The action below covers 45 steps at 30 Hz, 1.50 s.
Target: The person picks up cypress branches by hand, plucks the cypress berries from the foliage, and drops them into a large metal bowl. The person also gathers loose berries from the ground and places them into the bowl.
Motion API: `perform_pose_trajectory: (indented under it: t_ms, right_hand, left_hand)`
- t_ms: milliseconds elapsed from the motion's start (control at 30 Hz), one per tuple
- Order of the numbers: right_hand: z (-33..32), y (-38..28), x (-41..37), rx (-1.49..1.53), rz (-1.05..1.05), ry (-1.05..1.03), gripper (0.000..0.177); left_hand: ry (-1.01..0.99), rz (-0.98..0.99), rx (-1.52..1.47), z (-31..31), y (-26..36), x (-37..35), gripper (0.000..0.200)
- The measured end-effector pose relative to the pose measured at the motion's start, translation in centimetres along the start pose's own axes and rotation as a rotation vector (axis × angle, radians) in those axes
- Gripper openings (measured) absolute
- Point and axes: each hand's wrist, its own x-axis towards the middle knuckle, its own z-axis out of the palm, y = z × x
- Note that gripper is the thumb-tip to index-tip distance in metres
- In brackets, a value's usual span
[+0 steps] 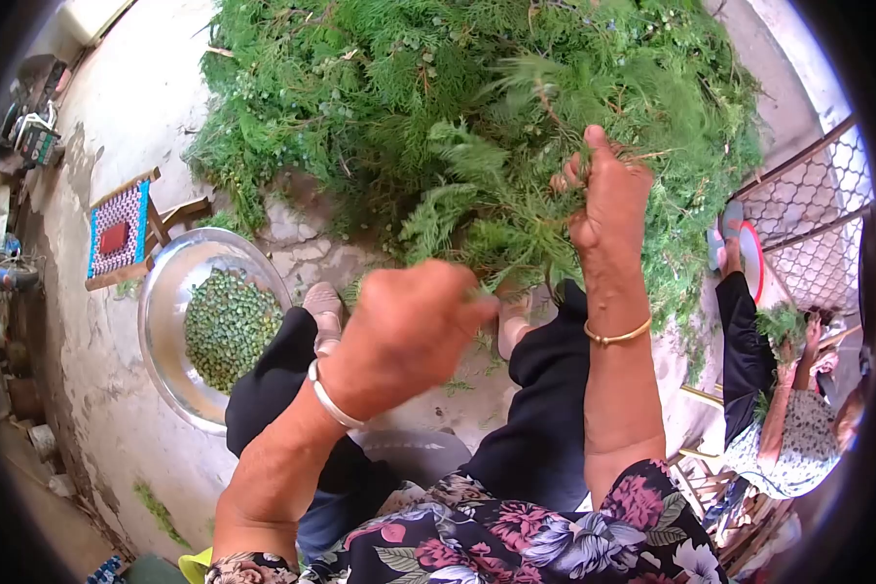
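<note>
My right hand [608, 195], with a gold bangle on the wrist, is closed round a leafy evergreen branch [496, 200]. Its feathery green sprays hang to the left of my fist. Lower and nearer to me, my left hand [404, 331] wears a silver bangle and has its fingers curled shut. Whatever lies inside those fingers is hidden, and the hand is slightly blurred. Beyond both hands spreads a large heap of cut evergreen branches [360, 88]. To the left, a wide metal basin [158, 321] holds many small green cones [229, 326].
A small woven stool [119, 237] stands beyond the basin. Assorted household items line the left wall. At right, another person [788, 438] sits with greenery in their hands, near a wire mesh panel [818, 204]. My feet rest on the concrete floor [97, 389].
</note>
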Motion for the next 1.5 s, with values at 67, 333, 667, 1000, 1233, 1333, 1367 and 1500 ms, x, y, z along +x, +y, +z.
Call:
perform_pose_trajectory:
  t_ms: [67, 333, 667, 1000, 1233, 1333, 1367, 1500]
  right_hand:
    - [0.1, -0.1, -0.4, 0.059, 0.077, -0.058, 0.013]
    - [0.7, -0.9, -3.7, 0.131, 0.224, -0.307, 0.014]
    - [0.0, 0.0, -4.6, 0.134, 0.321, -0.603, 0.015]
    - [0.4, 0.5, -5.2, -0.017, 0.376, -0.636, 0.019]
    - [0.4, -0.4, -5.4, 0.082, 0.407, -0.548, 0.015]
    - [0.0, -0.6, -4.9, 0.143, 0.405, -0.588, 0.014]
    - [0.0, -0.5, -4.9, 0.134, 0.410, -0.597, 0.013]
    - [-0.3, -0.4, -4.6, 0.224, 0.485, -0.659, 0.017]
  left_hand:
    - [0.013, -0.424, -0.359, -1.4, 0.2, 0.2, 0.013]
    - [0.365, -0.645, -1.399, -2.9, -1.8, 1.1, 0.020]
    - [0.417, -0.775, -0.986, -1.7, -2.5, 1.6, 0.012]
    - [0.438, -0.679, -0.544, -1.8, -2.9, 1.4, 0.017]
    - [0.776, -0.684, -0.635, -4.5, -5.1, 1.1, 0.003]
    - [0.726, -0.750, -0.840, -5.9, -4.9, 1.2, 0.006]
    - [0.661, -0.828, -0.940, -5.6, -4.1, 1.4, 0.009]
    - [0.438, -0.805, -0.984, -3.3, -3.0, 1.3, 0.011]
